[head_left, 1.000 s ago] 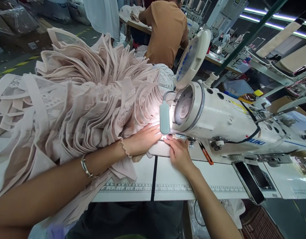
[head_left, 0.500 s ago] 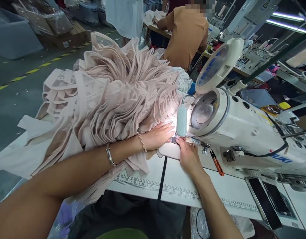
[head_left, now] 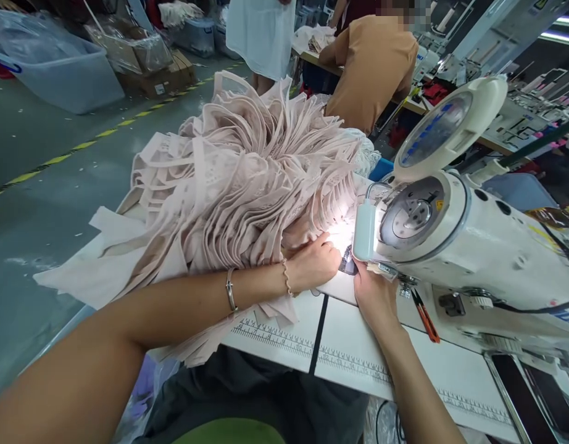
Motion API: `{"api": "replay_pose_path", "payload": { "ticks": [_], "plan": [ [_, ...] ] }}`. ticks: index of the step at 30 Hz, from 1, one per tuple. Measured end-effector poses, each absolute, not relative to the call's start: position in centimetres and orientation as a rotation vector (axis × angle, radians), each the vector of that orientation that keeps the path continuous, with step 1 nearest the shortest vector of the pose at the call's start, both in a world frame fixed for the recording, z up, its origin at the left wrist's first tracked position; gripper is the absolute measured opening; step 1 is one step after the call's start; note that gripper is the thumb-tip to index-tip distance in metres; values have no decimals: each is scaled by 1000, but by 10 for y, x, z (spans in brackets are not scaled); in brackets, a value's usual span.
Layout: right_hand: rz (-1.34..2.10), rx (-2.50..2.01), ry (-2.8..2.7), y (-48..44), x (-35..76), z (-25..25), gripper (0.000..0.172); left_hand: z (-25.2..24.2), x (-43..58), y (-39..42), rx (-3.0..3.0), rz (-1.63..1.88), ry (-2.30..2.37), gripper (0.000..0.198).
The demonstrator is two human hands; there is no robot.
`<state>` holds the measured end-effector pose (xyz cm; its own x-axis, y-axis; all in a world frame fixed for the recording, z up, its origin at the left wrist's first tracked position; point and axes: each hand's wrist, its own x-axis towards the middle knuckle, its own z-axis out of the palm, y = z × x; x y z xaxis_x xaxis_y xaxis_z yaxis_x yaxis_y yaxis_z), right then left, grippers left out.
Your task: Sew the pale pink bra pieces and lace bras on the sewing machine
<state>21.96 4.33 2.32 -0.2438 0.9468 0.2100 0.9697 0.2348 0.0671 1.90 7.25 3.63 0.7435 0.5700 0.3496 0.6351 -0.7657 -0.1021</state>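
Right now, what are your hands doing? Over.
Left hand resting on pink fabric pile. Right hand under sewing machine head, fingertips hidden. Orange snips lie beside it.

Right of you: orange snips (head_left: 424, 316) beside a black phone (head_left: 516, 394). Ahead: person in brown shirt (head_left: 377, 68). Far left: clear bin (head_left: 57, 74).

pale pink fabric pile (head_left: 238, 185), white sewing machine (head_left: 479, 246)
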Motion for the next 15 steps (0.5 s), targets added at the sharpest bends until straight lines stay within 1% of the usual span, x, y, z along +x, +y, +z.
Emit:
{"api": "replay_pose_path", "payload": {
  "ticks": [3, 4, 7, 10, 12, 15],
  "plan": [
    [-353, -1765, -2460, 41, 222, 20, 42, 30, 19, 80, -2844, -539, -1076, 17],
    [-377, -1704, -2491, 39, 223, 19, 41, 27, 19, 82, -2892, -550, -1106, 17],
    [-452, -1574, -2495, 37, 225, 14, 43, 23, 18, 87, -3004, -502, -1156, 24],
    [-496, -1593, -2444, 35, 225, 9, 49, 22, 16, 88, -3047, -479, -1178, 29],
    [-476, -1617, -2427, 33, 226, 6, 52, 22, 16, 87, -3045, -494, -1166, 31],
    [-358, -1638, -2404, 32, 229, 3, 57, 24, 16, 86, -3042, -480, -1146, 31]
  ]
}}
